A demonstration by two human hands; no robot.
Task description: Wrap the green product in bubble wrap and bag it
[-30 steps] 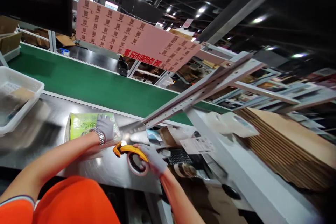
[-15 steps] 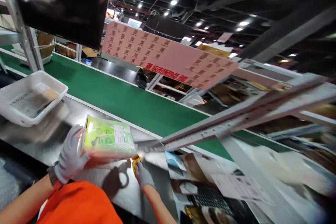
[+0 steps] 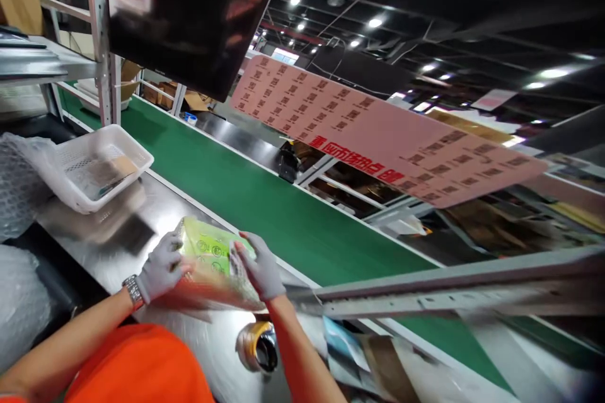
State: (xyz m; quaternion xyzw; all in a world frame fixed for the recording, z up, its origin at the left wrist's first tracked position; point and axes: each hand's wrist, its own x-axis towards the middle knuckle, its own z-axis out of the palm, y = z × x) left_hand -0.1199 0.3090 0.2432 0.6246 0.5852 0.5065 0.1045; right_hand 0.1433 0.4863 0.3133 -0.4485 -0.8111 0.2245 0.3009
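Steel worktop, shiny and streaked with reflections, carries a green bubble-wrapped package near its far edge, just beside the green conveyor belt. Both gloved hands are on the package. The left hand clasps its near-left end, fingers curled round the edge, a metal wristwatch showing at the wrist. The right hand lies over its right end, fingers spread flat on the wrapping and closed down on it. The package is blurred along its lower side, so whether it rests on the steel or is lifted slightly off it cannot be told.

Just below the right forearm, a tape dispenser with a roll lies on the worktop, apart from both hands. An orange sleeve or shirt fills the bottom left corner. To the left a white plastic basket sits on the worktop with a flat brown item inside, and bubble wrap bulges beside it at the frame's left edge. Right of the hands a grey metal rail runs across, with loose papers beneath it. Beyond the belt hangs a pink sign board printed with small codes and red characters. A dark screen hangs overhead at the top left, and ceiling lights dot the dark hall behind.
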